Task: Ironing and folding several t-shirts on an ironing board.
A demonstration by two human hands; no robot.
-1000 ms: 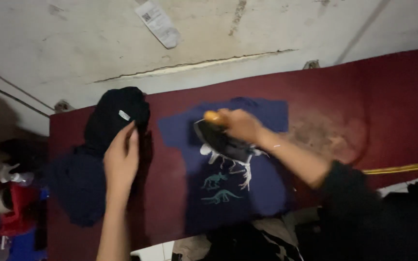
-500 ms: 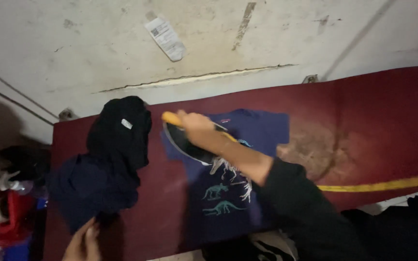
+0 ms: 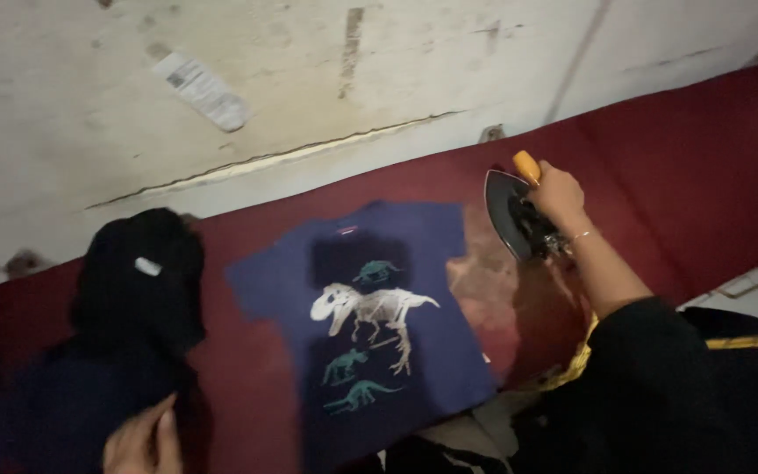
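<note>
A small navy t-shirt [image 3: 379,333] printed with dinosaur skeletons lies flat on the dark red ironing cloth [image 3: 660,158]. To its right, my right hand [image 3: 559,195] grips an iron [image 3: 512,215] by its orange-tipped handle, tilted up so its dark soleplate faces the shirt, off the fabric. My left hand [image 3: 142,443] shows at the bottom left edge, fingers apart, resting on a heap of dark clothes [image 3: 125,325].
A worn, scorched patch [image 3: 493,298] marks the red cloth between shirt and iron. A cracked pale wall [image 3: 326,79] with a paper strip [image 3: 202,89] runs behind the surface. More cloth hangs off the near edge.
My right hand has carried the iron off the shirt to the right and tipped it up. The whole shirt is now uncovered. My left hand stays low at the dark clothes.
</note>
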